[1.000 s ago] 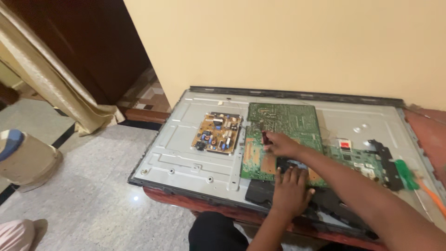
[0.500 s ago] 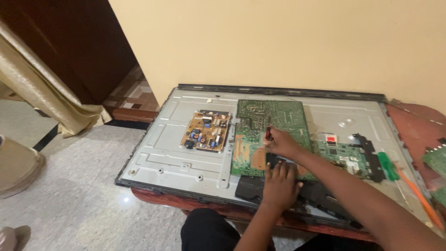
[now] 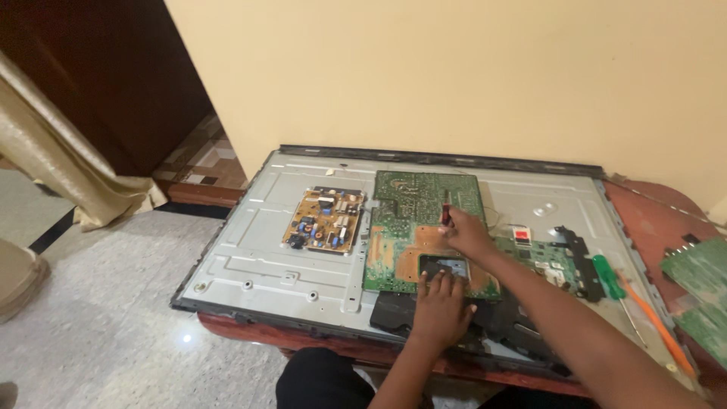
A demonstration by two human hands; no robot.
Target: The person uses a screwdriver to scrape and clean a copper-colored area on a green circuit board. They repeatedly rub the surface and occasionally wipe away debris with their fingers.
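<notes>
Bottom centre of the frame: a dark trouser knee, the person sitting right up against the table edge.

Just above it, the left hand lies flat, fingers spread and pressed on the near edge of the large green circuit board, beside a rectangular cut-out. It grips nothing; it looks placed to steady the board while the other hand works.

Slightly further in, centre frame, the right hand is closed round a small tool with a red-and-dark handle, tip down on the board. The tip is hidden by the fingers, so I cannot tell what it touches.

The board rests on the grey metal back of a flat-screen panel lying face down across the table, probably so the whole back is open to reach. Left of centre, a smaller tan board sits fixed to the metal. Right of the hands, a small green board with a black bracket.

Right side: a green-handled screwdriver and an orange-handled one lie on the panel's edge, within reach of the right arm. Another green board is cut off by the right edge.

Further back: cream wall; upper left, a dark door and a tan curtain. Small parts on the boards are too fine to make out.
</notes>
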